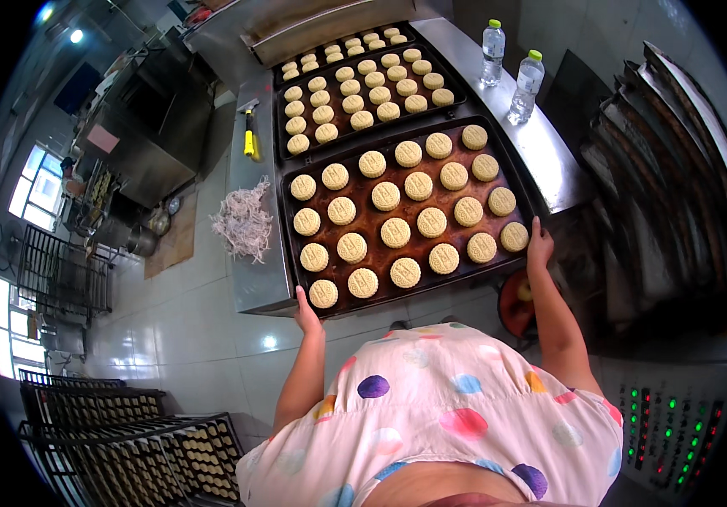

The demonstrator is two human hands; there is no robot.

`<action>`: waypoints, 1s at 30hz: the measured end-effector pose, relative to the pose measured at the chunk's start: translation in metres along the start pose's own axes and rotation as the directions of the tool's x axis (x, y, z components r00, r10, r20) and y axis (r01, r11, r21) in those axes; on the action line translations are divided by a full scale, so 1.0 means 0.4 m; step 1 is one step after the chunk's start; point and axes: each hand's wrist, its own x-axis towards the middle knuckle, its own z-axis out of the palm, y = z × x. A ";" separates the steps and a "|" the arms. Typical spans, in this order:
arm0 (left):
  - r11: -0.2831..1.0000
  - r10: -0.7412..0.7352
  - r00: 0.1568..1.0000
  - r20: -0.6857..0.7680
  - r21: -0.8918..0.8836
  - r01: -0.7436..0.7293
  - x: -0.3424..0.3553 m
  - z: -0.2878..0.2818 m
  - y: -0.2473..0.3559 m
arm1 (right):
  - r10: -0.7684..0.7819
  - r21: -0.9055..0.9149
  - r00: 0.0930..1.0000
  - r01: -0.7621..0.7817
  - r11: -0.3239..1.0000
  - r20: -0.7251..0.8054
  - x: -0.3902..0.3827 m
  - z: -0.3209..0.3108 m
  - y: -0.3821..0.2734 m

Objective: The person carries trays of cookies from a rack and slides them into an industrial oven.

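Observation:
In front of me is a large dark baking tray [327, 238] bearing rows of round, pale pastries [394, 232] with stamped tops and scalloped edges. My left hand [307, 314] is closed on its near left corner, the thumb up along the rim. At the right side, near the front corner, my right hand [541, 247] grips the rim, its fingers partly hidden. The tray's near edge juts past the metal counter toward me. Just behind it lies a second tray [342, 142] of the same pastries, and a third tray [278, 76] sits farther back.
Two water bottles [492, 52] with green caps stand on the right ledge. On the left counter strip lie a yellow-handled tool [250, 139] and a bundle of whitish strands [243, 218]. Dark trays [659, 160] lean together at right. A rack [127, 460] of loaded trays stands lower left.

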 end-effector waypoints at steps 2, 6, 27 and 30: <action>0.990 -0.134 0.967 0.219 -0.007 0.139 -0.033 -0.015 0.005 | 0.012 0.278 0.998 -0.029 0.960 0.063 -0.004 -0.016 0.054; 0.963 -0.214 0.902 0.376 -0.077 0.260 -0.098 -0.069 0.002 | 0.254 0.452 0.735 -0.611 0.649 0.629 -0.167 -0.075 -0.031; 0.962 -0.122 0.813 0.569 -0.133 0.238 -0.160 -0.049 0.108 | 0.026 0.502 0.631 -0.641 0.581 0.775 -0.182 -0.077 -0.095; 0.959 -0.138 0.813 0.566 -0.128 0.252 -0.155 -0.055 0.104 | 0.047 0.485 0.617 -0.660 0.573 0.785 -0.177 -0.068 -0.086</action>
